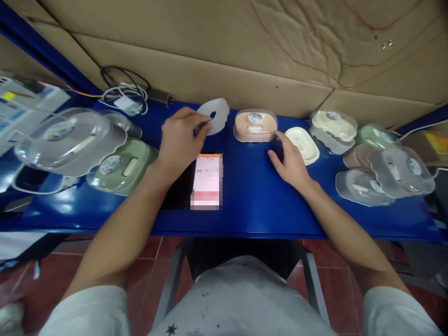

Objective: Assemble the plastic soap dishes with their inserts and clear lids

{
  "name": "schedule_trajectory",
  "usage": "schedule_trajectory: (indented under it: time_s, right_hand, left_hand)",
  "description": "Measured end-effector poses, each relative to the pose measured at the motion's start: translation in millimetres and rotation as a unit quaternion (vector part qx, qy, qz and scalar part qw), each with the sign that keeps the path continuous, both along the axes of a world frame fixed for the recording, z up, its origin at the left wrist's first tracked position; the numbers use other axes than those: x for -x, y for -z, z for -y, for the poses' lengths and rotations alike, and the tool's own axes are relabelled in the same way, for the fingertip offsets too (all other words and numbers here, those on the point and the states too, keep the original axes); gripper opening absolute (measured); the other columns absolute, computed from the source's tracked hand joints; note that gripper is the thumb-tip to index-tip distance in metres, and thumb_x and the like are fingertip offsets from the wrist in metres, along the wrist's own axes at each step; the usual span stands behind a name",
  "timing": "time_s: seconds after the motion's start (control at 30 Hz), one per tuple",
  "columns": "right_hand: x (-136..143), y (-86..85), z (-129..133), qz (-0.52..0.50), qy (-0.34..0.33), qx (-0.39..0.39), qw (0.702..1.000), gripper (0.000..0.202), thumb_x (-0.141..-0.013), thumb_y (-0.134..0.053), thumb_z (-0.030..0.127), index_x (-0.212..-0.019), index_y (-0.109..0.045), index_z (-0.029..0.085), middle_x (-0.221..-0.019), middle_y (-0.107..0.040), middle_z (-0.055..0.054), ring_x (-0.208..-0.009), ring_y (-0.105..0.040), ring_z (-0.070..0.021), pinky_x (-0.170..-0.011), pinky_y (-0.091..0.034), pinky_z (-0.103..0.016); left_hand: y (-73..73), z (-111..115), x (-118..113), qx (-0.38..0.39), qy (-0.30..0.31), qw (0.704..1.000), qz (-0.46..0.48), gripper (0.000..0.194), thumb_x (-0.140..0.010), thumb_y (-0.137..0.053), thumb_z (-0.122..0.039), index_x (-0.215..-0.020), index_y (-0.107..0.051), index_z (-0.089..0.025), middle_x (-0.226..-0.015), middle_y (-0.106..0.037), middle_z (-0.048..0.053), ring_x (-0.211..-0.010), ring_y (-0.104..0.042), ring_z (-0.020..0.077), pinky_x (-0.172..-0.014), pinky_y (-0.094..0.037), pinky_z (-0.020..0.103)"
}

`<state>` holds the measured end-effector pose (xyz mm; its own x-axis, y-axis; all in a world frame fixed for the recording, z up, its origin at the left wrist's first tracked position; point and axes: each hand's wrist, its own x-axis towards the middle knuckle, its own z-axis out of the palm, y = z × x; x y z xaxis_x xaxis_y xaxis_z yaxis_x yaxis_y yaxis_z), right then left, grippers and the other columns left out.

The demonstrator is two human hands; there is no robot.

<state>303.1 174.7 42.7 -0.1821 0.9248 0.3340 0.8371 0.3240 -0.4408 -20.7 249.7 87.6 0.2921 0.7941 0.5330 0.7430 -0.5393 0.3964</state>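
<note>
My left hand is closed in a pinch at the edge of a pale, curved piece with a dark hole. Whatever its fingertips hold is too small and shaded to make out. To the right stands a peach plastic box with a clear lid, which bears a round label and a white handle-like bar. My right hand is open, fingers apart, with its index fingertip by the box's right edge. A cream oval tray or lid lies just behind that hand.
A phone showing a timer lies in front of my left hand. Green and grey lidded boxes stand at left, several more boxes at right. Cables with a white charger lie at the back, against a cardboard wall.
</note>
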Motion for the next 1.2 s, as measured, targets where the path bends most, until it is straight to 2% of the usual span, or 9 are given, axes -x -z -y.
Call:
schedule_trajectory:
  time_s: [0.1,0.2,0.37,0.47,0.63,0.77,0.9,1.07,1.2]
  right_hand:
    - [3.3,-0.8,-3.1,0.045,-0.054,0.026,0.997,0.061,-0.110,-0.040,0.037,-0.167,-0.037,0.016,-0.174,-0.042,-0.017,-0.163,-0.040,-0.0290,-0.133,-0.035,-0.056]
    - [-0.7,-8.3,-1.1,0.123,-0.066,0.023,0.990,0.056,-0.111,-0.037,0.032,-0.166,-0.041,0.020,-0.178,-0.036,-0.013,-0.166,-0.034,-0.0307,-0.135,-0.025,-0.062]
    - [-33.0,-20.7,4.4,0.171,0.136,-0.020,0.976,0.050,-0.106,-0.054,0.041,-0.148,-0.061,0.014,-0.152,-0.062,-0.025,-0.140,-0.059,-0.0454,-0.114,-0.046,-0.069]
    - [-48.6,-18.9,4.4,0.167,0.190,-0.006,0.967,0.045,-0.099,-0.065,0.048,-0.127,-0.072,0.013,-0.125,-0.072,-0.026,-0.113,-0.070,-0.0466,-0.097,-0.055,-0.067]
    - [-50.6,-17.0,4.7,0.172,0.116,0.023,0.978,0.030,-0.100,-0.061,0.034,-0.120,-0.076,0.017,-0.116,-0.076,-0.020,-0.106,-0.073,-0.0410,-0.090,-0.060,-0.059]
    - [-49.9,-22.3,6.7,0.142,0.011,0.040,0.989,0.032,-0.098,-0.063,0.026,-0.127,-0.076,0.020,-0.126,-0.078,-0.014,-0.114,-0.074,-0.0352,-0.096,-0.062,-0.053]
    - [-54.6,-25.2,6.9,0.112,-0.081,0.047,0.989,0.031,-0.100,-0.062,0.024,-0.127,-0.077,0.021,-0.130,-0.078,-0.011,-0.121,-0.073,-0.0308,-0.106,-0.059,-0.049]
    - [-55.4,-30.7,7.0,0.094,-0.118,0.045,0.987,0.028,-0.101,-0.059,0.025,-0.119,-0.081,0.021,-0.125,-0.079,-0.011,-0.116,-0.075,-0.0299,-0.104,-0.059,-0.048]
    - [-36.0,-43.3,16.1,0.035,-0.186,0.064,0.980,0.025,-0.106,-0.060,0.035,-0.109,-0.083,0.026,-0.112,-0.082,-0.005,-0.104,-0.077,-0.0233,-0.094,-0.060,-0.039]
  left_hand:
    - [-21.1,14.8,-0.5,-0.056,0.037,0.994,0.085,0.019,-0.103,-0.072,-0.028,-0.119,-0.080,-0.022,-0.113,-0.079,0.005,-0.101,-0.074,0.0196,-0.092,-0.062,0.036]
    - [-29.5,31.1,-7.6,-0.093,0.121,0.985,0.079,0.018,-0.106,-0.070,-0.030,-0.119,-0.078,-0.020,-0.114,-0.079,0.005,-0.106,-0.074,0.0191,-0.098,-0.061,0.035]
    - [-14.3,48.6,-24.7,-0.063,0.264,0.962,-0.019,0.021,-0.111,-0.059,-0.026,-0.126,-0.074,-0.022,-0.122,-0.076,0.007,-0.116,-0.073,0.0205,-0.103,-0.061,0.035]
    - [-4.9,56.7,-32.5,-0.038,0.324,0.943,-0.071,0.023,-0.112,-0.055,-0.020,-0.127,-0.072,-0.019,-0.120,-0.074,0.009,-0.113,-0.072,0.0203,-0.103,-0.061,0.034]
    - [1.1,67.5,-40.1,-0.005,0.379,0.910,-0.167,0.027,-0.106,-0.050,-0.003,-0.116,-0.071,-0.017,-0.124,-0.071,0.010,-0.118,-0.069,0.0219,-0.107,-0.059,0.035]
    - [4.4,71.4,-45.5,-0.001,0.374,0.903,-0.213,0.013,-0.105,-0.063,-0.016,-0.115,-0.071,-0.016,-0.124,-0.071,0.011,-0.115,-0.068,0.0275,-0.105,-0.058,0.042]
    - [6.6,75.2,-49.8,-0.015,0.349,0.907,-0.236,0.024,-0.103,-0.073,-0.029,-0.122,-0.069,-0.016,-0.123,-0.071,0.012,-0.112,-0.069,0.0296,-0.098,-0.060,0.043]
    - [-6.5,70.8,-38.5,-0.047,0.348,0.924,-0.153,0.016,-0.109,-0.063,-0.026,-0.119,-0.070,-0.016,-0.119,-0.073,0.012,-0.110,-0.071,0.0246,-0.099,-0.061,0.039]
    - [-18.6,60.7,-25.9,-0.031,0.295,0.952,-0.079,0.017,-0.109,-0.064,-0.031,-0.123,-0.070,-0.021,-0.124,-0.073,0.011,-0.119,-0.071,0.0248,-0.105,-0.061,0.042]
